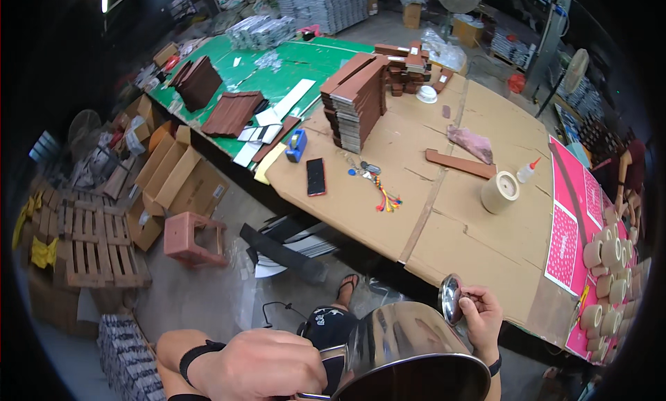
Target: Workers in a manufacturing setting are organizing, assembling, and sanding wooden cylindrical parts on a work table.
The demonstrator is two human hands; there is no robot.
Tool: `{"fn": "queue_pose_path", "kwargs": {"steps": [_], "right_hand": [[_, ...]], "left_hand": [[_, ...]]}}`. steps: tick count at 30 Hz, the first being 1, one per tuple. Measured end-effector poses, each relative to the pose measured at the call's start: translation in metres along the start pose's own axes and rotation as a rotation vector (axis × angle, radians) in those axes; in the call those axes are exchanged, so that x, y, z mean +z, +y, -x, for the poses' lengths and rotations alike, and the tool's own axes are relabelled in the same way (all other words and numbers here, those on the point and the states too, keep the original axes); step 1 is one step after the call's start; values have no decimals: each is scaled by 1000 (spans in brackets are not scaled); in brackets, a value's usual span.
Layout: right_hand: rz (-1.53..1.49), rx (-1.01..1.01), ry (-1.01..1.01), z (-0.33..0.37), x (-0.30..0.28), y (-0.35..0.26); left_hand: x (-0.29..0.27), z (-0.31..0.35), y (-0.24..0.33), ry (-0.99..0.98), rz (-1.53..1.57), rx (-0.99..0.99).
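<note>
A shiny stainless-steel pot (409,331) is tilted in front of me, its wide round mouth towards the lower edge. My left hand (260,363) is closed at its left side, around the metal handle, most of which the fingers hide. Beyond the pot, my right hand (480,314) pinches a small round steel lid (451,299) from its right side; the lid is held up on edge, apart from the mouth. Close by stands the cardboard-covered table (485,252), its near edge beyond the pot.
On the table are stacked brown strips (354,103), a phone (316,177), keys (364,171), a tape dispenser (296,146), a cream roll (499,193) and a red-tipped bottle (528,169). A pink stool (194,240) and wooden pallet (97,241) stand left. Another person (631,168) is far right.
</note>
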State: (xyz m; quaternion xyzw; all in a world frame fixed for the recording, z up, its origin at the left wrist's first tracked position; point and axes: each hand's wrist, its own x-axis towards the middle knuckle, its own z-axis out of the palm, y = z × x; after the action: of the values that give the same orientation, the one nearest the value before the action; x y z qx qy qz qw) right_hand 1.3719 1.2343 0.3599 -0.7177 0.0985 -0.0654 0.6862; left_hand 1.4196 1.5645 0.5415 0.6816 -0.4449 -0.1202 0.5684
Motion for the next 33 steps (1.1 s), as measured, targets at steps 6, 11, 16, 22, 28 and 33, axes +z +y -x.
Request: {"fn": "queue_pose_path", "kwargs": {"steps": [6,11,16,22,28,33], "right_hand": [[30,34,-116,-3,10,5],[104,34,-233,-3,22,5],[111,61,-310,3,42,-5],[177,19,-327,11,77,-12],[143,44,-386,17,138,-18],[173,73,-481,14,208,-23]], "left_hand": [[22,34,9,126,-78,-64],[37,64,17,204,-74,-135],[37,90,25,264,-68,-156],[17,125,30,317,-100,-131],[-22,169,36,309,-122,-112],[-62,215,43,324,-170,-127]]}}
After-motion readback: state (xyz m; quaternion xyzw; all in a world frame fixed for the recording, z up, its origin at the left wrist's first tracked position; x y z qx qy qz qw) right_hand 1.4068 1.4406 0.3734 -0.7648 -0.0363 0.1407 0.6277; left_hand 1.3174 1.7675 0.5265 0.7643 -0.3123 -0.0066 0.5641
